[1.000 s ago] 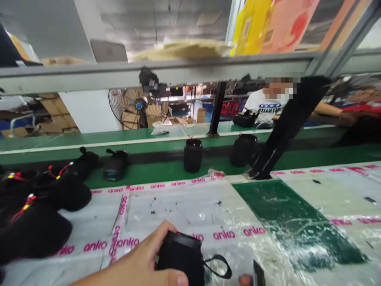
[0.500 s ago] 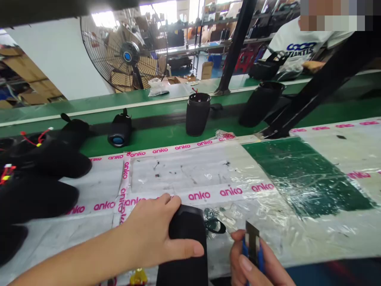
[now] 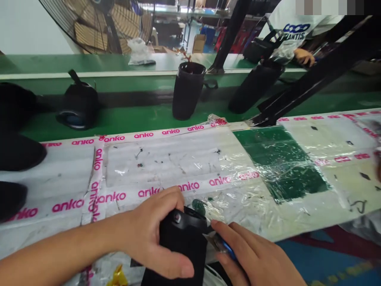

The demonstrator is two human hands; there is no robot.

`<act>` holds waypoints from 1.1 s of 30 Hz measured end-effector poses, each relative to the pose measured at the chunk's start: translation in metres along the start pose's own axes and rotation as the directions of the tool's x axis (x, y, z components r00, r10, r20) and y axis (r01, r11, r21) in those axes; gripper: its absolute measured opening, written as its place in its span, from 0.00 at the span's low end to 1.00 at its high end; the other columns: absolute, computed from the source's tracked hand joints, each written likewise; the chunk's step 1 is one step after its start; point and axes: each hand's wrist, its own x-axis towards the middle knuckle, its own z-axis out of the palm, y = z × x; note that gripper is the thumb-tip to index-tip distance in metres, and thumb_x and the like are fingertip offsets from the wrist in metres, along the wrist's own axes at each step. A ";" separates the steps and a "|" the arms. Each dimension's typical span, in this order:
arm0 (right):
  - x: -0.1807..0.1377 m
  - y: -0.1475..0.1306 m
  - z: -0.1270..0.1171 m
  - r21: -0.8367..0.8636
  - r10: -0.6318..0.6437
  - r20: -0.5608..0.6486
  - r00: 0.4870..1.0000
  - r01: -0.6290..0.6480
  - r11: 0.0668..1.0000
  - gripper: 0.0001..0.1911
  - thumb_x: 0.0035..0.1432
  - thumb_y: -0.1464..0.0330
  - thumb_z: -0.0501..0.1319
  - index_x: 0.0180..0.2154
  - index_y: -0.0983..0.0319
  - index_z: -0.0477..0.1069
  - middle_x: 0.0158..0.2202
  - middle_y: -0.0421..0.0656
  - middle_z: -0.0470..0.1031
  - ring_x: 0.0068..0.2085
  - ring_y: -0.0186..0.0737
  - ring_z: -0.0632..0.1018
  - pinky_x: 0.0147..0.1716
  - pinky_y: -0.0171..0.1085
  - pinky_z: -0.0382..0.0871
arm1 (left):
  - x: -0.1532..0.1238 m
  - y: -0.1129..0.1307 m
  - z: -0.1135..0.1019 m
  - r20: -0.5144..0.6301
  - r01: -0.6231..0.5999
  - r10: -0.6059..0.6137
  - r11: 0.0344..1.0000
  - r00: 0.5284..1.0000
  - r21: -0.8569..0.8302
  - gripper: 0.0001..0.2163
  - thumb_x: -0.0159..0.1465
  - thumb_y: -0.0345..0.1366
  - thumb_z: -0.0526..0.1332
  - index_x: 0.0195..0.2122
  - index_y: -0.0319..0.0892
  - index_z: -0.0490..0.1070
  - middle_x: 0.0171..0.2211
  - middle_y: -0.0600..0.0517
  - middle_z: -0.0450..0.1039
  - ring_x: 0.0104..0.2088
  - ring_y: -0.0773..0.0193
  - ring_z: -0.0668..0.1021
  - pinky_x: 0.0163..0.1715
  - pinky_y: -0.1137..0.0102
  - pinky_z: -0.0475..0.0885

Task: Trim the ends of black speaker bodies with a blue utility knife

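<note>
My left hand [image 3: 157, 238] is wrapped round a black fabric-covered speaker shell [image 3: 186, 244], with its end tilted up and away from me. A small round metal fitting [image 3: 177, 217] shows near that end. In my right hand [image 3: 253, 254] is a blue utility knife [image 3: 226, 247], its bare blade [image 3: 210, 240] pointing left at the shell's right edge. The blade looks close against the shell; whether it cuts in cannot be made out. My fingers hide part of the knife's handle.
Taped plastic sheeting [image 3: 160, 159] covers the bench. Behind it, on a green surface, stand an open speaker shell [image 3: 188, 93], a leaning one [image 3: 256, 89] and another with a strap [image 3: 79, 103]. A slanted black post [image 3: 312, 75], a fan [image 3: 104, 24] and a person [image 3: 297, 28] are beyond.
My right hand has brought the knife leftward to the shell's edge and turned it. The shell has rotated in my left hand, now showing a metal fitting. The view has tipped down.
</note>
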 end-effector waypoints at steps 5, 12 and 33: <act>0.020 -0.001 -0.016 -0.048 -0.136 0.140 0.981 0.144 0.988 0.17 0.78 0.66 0.42 0.56 0.63 0.65 0.34 0.45 0.79 0.30 0.44 0.82 0.25 0.41 0.77 | -0.001 0.010 0.003 -0.020 -0.109 0.113 0.985 0.993 0.134 0.24 0.62 0.58 0.66 0.42 0.46 0.58 0.34 0.53 0.62 0.32 0.60 0.68 0.32 0.65 0.68; 0.038 -0.007 -0.022 -0.003 -0.204 0.256 0.945 0.212 0.977 0.16 0.77 0.66 0.43 0.55 0.61 0.65 0.32 0.42 0.77 0.27 0.43 0.80 0.22 0.40 0.74 | -0.006 0.040 0.001 -0.047 0.154 -0.148 0.912 0.988 0.379 0.24 0.55 0.44 0.69 0.32 0.48 0.49 0.31 0.55 0.62 0.29 0.61 0.65 0.31 0.62 0.64; 0.041 -0.013 -0.010 -0.017 -0.149 0.269 0.951 0.159 0.987 0.16 0.62 0.76 0.53 0.51 0.58 0.61 0.30 0.39 0.73 0.24 0.44 0.77 0.20 0.41 0.62 | -0.009 0.038 -0.003 -0.085 0.138 -0.113 0.908 0.990 0.396 0.18 0.54 0.40 0.68 0.32 0.47 0.54 0.30 0.54 0.64 0.29 0.58 0.69 0.30 0.61 0.65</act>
